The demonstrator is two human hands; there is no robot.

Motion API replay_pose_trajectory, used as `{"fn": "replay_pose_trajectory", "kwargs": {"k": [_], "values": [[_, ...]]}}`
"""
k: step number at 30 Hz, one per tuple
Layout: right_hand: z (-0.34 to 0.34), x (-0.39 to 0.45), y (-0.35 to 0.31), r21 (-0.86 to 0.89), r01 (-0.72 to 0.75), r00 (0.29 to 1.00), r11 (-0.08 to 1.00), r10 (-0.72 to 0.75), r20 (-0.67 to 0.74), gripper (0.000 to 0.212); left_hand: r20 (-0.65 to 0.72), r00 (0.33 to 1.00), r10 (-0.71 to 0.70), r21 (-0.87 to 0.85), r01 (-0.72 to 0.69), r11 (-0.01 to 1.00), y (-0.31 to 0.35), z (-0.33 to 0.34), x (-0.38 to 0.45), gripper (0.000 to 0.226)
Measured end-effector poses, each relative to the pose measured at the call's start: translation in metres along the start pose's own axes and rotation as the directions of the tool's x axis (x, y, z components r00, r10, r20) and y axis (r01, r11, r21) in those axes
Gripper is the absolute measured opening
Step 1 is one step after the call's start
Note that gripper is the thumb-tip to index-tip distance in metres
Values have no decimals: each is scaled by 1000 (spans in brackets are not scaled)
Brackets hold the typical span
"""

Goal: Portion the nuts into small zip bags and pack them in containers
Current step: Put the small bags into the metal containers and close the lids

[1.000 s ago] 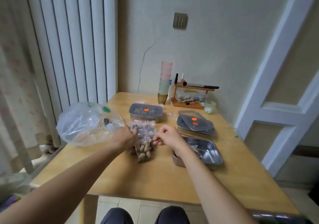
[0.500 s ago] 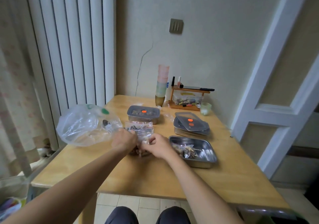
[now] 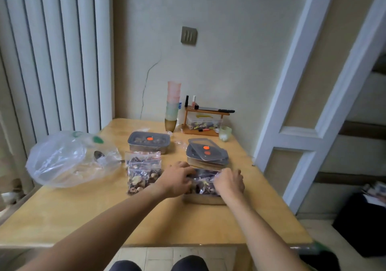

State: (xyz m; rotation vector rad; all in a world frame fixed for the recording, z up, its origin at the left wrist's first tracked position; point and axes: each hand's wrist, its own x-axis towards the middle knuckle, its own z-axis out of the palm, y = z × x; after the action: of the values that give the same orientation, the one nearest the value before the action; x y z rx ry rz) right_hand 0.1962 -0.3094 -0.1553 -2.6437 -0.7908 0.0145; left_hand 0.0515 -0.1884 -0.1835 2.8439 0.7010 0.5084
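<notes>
At table centre: metal container (image 3: 203, 199), holding one zip bag of nuts (image 3: 203, 182). Left hand (image 3: 177, 180) grips its 9 o'clock edge, right hand (image 3: 228, 182) its 3 o'clock edge, fingers curled.

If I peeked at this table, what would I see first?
First, two hands, the left hand and right hand, pressing a zip bag of nuts into an open metal container near the table's front. Left of them lie more filled zip bags, and a big clear plastic bag puffs up at the table's left edge.
</notes>
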Motion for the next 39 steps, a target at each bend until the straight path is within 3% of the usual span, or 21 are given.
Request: {"fn": "replay_pose_trajectory", "kwargs": {"k": [2, 6, 11, 14, 19, 23, 27, 30, 33, 36, 37, 39], "values": [[8, -1, 0, -16, 69, 998, 997, -69, 10, 55, 109, 994, 29, 42, -34, 999, 7, 11, 6, 42], [9, 6, -6, -76, 141, 990, 987, -138, 39, 35, 201, 978, 51, 98, -72, 993, 1, 25, 14, 49], [7, 26, -7, -139, 166, 979, 976, -146, 143, 34, 217, 974, 68, 31, -77, 997, -2, 24, 32, 30], [12, 32, -7, -208, 220, 968, 953, -185, 172, 32, 182, 982, 52, 11, -55, 998, -2, 25, 38, 21], [16, 46, -6, -188, 227, 965, 956, -194, 177, 21, 120, 989, 82, -34, -78, 996, -8, 30, 44, 28], [15, 38, -14, -181, 209, 977, 961, -198, 78, 22, -129, 989, 77, -161, -98, 982, -26, 12, 35, 22], [26, 20, -44, -45, 305, 943, 951, -309, -128, 16, -384, 913, -138, -73, 118, 990, -56, -8, 14, 8], [39, 11, -76, 123, 499, 866, 858, -488, -106, 19, -445, 825, -348, -97, 342, 935, -83, -19, -7, 4], [55, 1, -107, 228, 571, 800, 788, -597, 61, 17, -427, 726, -538, -169, 521, 837, -101, -28, -31, 11], [71, -12, -127, 234, 561, 769, 794, -604, 208, 14, -314, 631, -709, -261, 661, 703, -116, -34, -51, 38], [76, -14, -131, 233, 559, 765, 796, -603, 226, 16, -241, 613, -753, -301, 690, 658, -121, -36, -56, 43], [80, -17, -136, 261, 538, 773, 802, -592, 226, 17, -120, 641, -758, -358, 684, 635, -128, -39, -64, 45]]}}
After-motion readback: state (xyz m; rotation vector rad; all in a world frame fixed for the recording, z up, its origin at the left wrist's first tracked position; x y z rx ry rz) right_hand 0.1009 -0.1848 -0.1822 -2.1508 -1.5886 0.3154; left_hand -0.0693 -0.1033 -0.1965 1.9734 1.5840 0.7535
